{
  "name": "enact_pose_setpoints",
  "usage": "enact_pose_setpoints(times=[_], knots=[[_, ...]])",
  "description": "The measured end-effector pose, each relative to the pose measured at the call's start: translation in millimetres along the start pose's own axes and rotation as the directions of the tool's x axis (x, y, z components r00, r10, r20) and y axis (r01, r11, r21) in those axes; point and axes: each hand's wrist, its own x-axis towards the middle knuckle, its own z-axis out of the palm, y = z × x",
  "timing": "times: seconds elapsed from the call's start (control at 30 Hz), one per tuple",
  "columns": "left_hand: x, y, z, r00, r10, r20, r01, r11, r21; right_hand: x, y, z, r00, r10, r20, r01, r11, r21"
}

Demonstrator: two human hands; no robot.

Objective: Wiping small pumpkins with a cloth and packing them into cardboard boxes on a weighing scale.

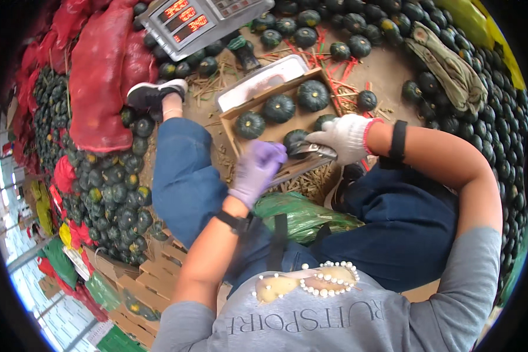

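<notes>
My right hand (345,138), in a white knit glove with a red cuff, grips metal hand clippers (320,150) over the near right of a cardboard box (270,127). My left hand (257,169), in a purple glove, is blurred at the box's near left edge. Its fingers look curled, but whether they hold anything is unclear. Inside the box sit several dark green squashes, among them one at the far right (313,95), one in the middle (279,108) and one at the left (250,125). Another squash (295,141) lies beside the clippers, partly covered by them.
A white tray (264,81) shows behind the box. Beyond it stands a digital scale display (193,24). Squash heaps lie left (114,193) and right (495,132). A filled red mesh sack (99,88) is at left, cloth (449,68) at right, green plastic (299,215) between my legs.
</notes>
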Motion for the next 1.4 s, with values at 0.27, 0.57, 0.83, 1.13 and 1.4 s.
enact_pose_setpoints(times=[0.27,0.57,0.83,1.13,1.4], knots=[[-25,-36,-29,0.963,-0.219,-0.157,0.258,0.918,0.3,54,-31,17,0.948,-0.145,-0.283,0.022,0.918,-0.395],[-45,-56,19,0.977,-0.134,-0.166,0.191,0.896,0.4,74,-58,18,0.995,0.054,0.083,-0.049,0.996,-0.069],[-14,-20,-103,0.855,-0.17,-0.49,0.204,0.979,0.017,16,-16,-81,0.991,0.137,-0.003,-0.122,0.897,0.426],[-35,-14,-128,0.795,-0.547,-0.263,0.259,0.697,-0.669,-77,132,74,0.865,0.482,0.135,-0.499,0.808,0.313],[9,26,-77,0.78,-0.59,-0.207,0.475,0.775,-0.417,-68,115,140,0.521,0.78,-0.347,-0.488,0.606,0.628]])
